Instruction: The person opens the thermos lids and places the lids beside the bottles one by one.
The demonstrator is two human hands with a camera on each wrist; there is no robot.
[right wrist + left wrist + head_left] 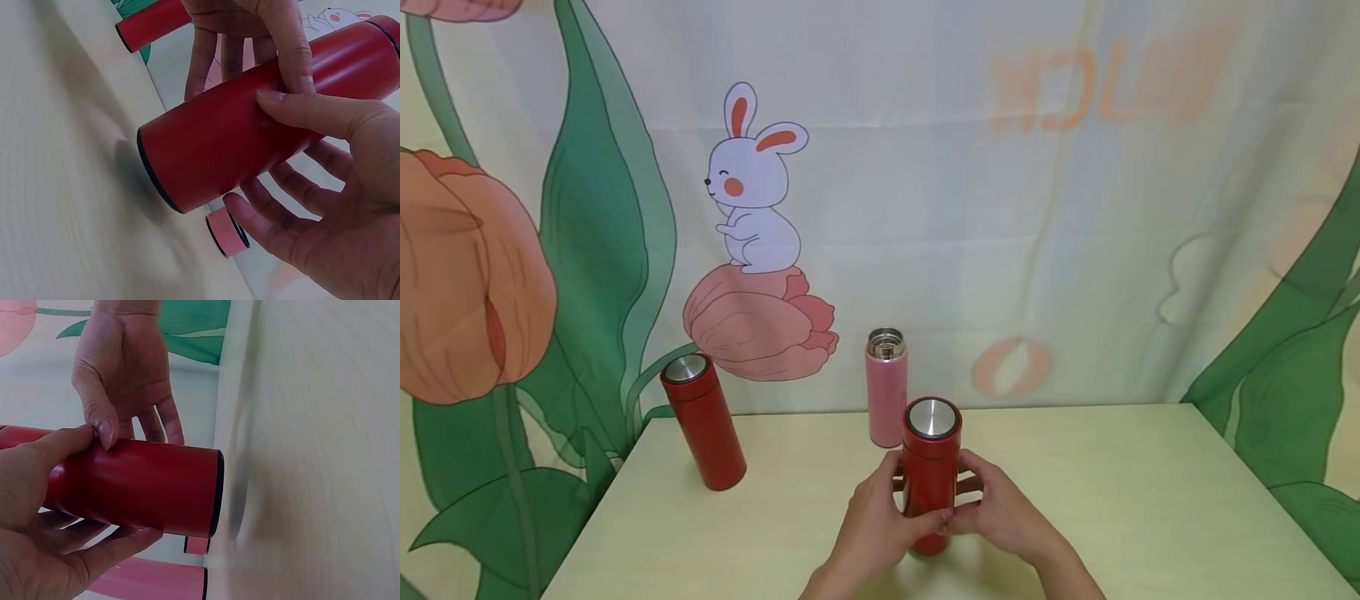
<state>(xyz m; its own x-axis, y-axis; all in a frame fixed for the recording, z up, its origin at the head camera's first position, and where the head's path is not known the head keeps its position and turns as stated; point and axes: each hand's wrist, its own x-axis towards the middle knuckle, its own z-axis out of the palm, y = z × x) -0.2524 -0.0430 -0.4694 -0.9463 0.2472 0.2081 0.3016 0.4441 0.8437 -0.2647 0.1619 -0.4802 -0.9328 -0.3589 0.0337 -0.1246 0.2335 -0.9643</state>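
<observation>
A red thermos flask (931,479) with a steel-topped lid is held upright between both hands, its base a little above its shadow on the table. My left hand (876,521) grips it from the left, thumb across the near side and fingers curled behind. From the other side my right hand (1000,508) holds it, its thumb (312,111) meeting the left thumb. Behind stands a pink thermos flask (886,400) with its steel mouth uncovered. A small pink cap (226,232) with a black edge sits on the table, hidden in the head view.
Another red thermos flask (706,425), lidded, stands at the back left of the pale wooden table (1112,475). Behind the table hangs a curtain (925,208) printed with a rabbit, tulips and leaves.
</observation>
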